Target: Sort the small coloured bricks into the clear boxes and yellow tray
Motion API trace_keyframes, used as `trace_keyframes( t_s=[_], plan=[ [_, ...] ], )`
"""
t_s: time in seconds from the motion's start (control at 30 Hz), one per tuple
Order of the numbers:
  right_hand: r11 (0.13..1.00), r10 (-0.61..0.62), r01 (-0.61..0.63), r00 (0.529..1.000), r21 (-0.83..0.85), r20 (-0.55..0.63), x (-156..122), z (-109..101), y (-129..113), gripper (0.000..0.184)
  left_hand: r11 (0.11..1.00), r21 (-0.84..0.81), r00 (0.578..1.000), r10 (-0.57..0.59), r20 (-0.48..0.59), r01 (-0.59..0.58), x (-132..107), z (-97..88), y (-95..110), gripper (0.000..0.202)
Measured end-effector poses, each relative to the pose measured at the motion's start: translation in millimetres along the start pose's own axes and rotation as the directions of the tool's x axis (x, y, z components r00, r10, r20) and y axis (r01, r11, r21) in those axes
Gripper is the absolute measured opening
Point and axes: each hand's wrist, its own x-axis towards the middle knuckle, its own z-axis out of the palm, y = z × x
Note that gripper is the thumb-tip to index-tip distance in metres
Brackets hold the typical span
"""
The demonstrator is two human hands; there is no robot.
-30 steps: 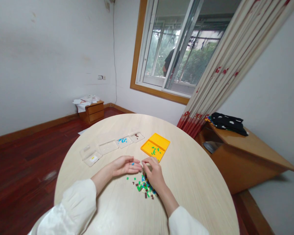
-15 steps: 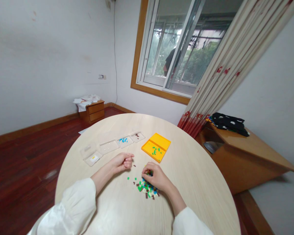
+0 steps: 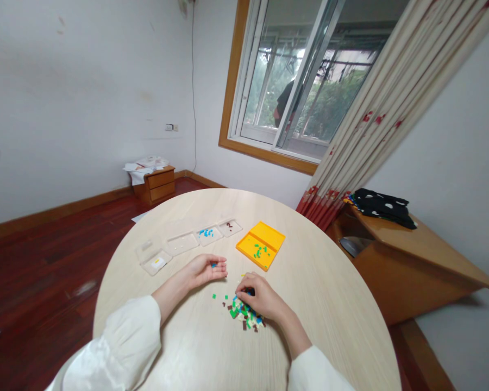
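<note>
My left hand (image 3: 206, 271) is turned palm up above the table, fingers loosely extended and curved, cradling a small blue brick (image 3: 214, 265). Whether more pieces lie in that palm I cannot tell. My right hand (image 3: 256, 293) reaches over the far side of a mixed pile of small toy bricks (image 3: 244, 315) in green, brown, cream and blue. Its thumb and fingers are pinched together at the pile; what is between them is hidden. A few loose pieces, among them a green brick (image 3: 214, 296), are scattered left of the pile.
Beyond my hands lies an open yellow case (image 3: 269, 233) with green bricks inside. Left of it, clear trays stand in a row: one with brown pieces (image 3: 229, 226), one with blue pieces (image 3: 206, 233), one clear tray (image 3: 182, 244), and a clear box (image 3: 150, 267) with a yellow piece.
My left hand has uncurled from a closed fist, revealing blue in its palm. A loose brown piece near its fingertips is no longer visible. My right hand stays pinched at the pile.
</note>
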Motion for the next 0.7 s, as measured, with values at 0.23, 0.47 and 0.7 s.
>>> trace_keyframes(
  t_s=[0.23,0.47,0.7],
  plan=[
    [1.0,-0.006,0.007,1.0,-0.022,0.025,-0.4,0.3,-0.6,0.012,0.999,0.03,0.998,-0.026,0.061,0.024,-0.7,-2.5,1.3,0.019],
    [0.998,-0.002,0.001,1.0,-0.06,-0.023,-1.2,5.7,-1.5,0.014,0.997,0.071,0.995,-0.038,0.091,0.031,2.9,-7.7,-1.6,0.02],
    [0.995,-0.011,0.009,1.0,-0.102,-0.01,-1.1,3.6,-5.1,0.013,0.992,0.115,0.998,-0.046,0.036,0.041,-4.2,1.8,0.6,0.021]
  ],
)
